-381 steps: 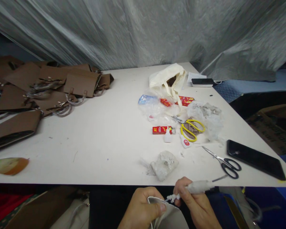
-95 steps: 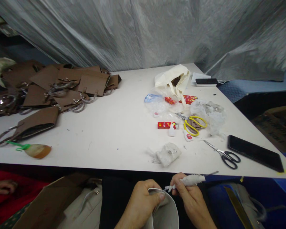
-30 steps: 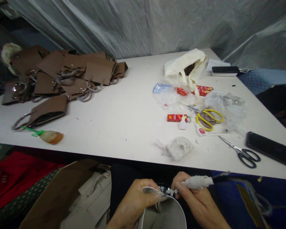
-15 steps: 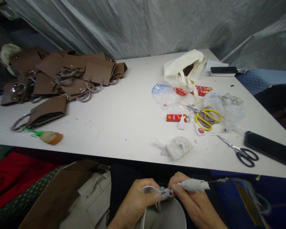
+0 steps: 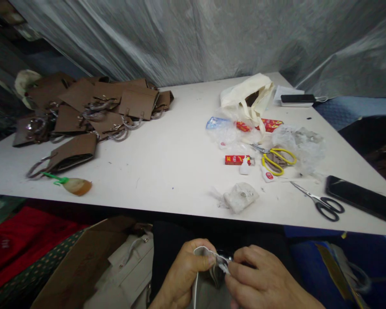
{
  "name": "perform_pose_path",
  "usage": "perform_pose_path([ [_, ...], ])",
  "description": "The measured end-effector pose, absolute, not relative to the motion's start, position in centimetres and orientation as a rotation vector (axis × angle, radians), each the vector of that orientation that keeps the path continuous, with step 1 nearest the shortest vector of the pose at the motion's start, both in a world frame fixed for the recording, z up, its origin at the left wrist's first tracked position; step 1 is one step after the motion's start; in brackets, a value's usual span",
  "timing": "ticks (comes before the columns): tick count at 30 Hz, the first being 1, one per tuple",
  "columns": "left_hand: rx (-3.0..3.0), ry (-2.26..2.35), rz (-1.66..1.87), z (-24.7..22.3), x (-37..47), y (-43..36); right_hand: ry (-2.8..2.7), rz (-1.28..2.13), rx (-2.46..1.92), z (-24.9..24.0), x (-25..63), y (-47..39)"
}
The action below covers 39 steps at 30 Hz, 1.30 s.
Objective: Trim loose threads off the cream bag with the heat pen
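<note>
At the bottom centre, in front of the table's edge, I hold a pale grey handbag (image 5: 209, 287) over my lap. My left hand (image 5: 188, 268) is closed on its upper edge, with the thumb pressing the folded rim. Fingers bent, my right hand (image 5: 259, 272) is closed at the same edge. By its fingertips show a shiny metal fitting and a bit of whitish wrapping (image 5: 224, 267). What lies inside the right fingers is hidden behind the hand.
Brown handbags (image 5: 137, 103) are piled at the table's left, near a glue bottle (image 5: 77, 186). Yellow-handled scissors (image 5: 278, 161), black-handled scissors (image 5: 328, 208), a phone (image 5: 360, 197) and a cream cloth bag (image 5: 231, 95) lie to the right. A carton (image 5: 67, 266) with pale bags stands at lower left.
My right hand has turned over and closed in beside the bag's edge. The pale wrapped roll that stuck out to its right is now out of sight. My left hand keeps its hold.
</note>
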<state>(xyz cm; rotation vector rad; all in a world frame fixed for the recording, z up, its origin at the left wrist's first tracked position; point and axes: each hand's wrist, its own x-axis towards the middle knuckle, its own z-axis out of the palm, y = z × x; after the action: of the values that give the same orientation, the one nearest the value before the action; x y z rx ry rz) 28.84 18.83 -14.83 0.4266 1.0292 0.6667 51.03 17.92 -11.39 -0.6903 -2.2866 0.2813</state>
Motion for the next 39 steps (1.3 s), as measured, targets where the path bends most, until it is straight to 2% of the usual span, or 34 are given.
perform_pose_path([
  [5,0.439,1.046,0.733,-14.4,28.4,17.8,-1.946,0.676,-0.680,-12.3,51.1,16.3],
  [11,0.553,1.089,0.784,-13.1,27.9,15.8,-1.456,0.902,-0.849,-12.6,49.4,13.3],
  [18,0.601,1.206,0.884,-11.0,27.7,14.7,-1.280,0.864,-1.089,-11.2,48.4,10.7],
  [23,0.625,1.241,0.903,-10.3,28.1,13.9,-1.330,0.920,-1.319,-10.2,48.6,9.6],
  [32,0.926,1.295,0.878,-8.1,29.4,11.8,-1.583,1.240,-1.363,-8.5,46.5,9.1],
  [39,1.096,1.337,0.811,-7.9,29.1,11.1,-1.608,1.223,-1.355,-8.2,45.8,9.5],
])
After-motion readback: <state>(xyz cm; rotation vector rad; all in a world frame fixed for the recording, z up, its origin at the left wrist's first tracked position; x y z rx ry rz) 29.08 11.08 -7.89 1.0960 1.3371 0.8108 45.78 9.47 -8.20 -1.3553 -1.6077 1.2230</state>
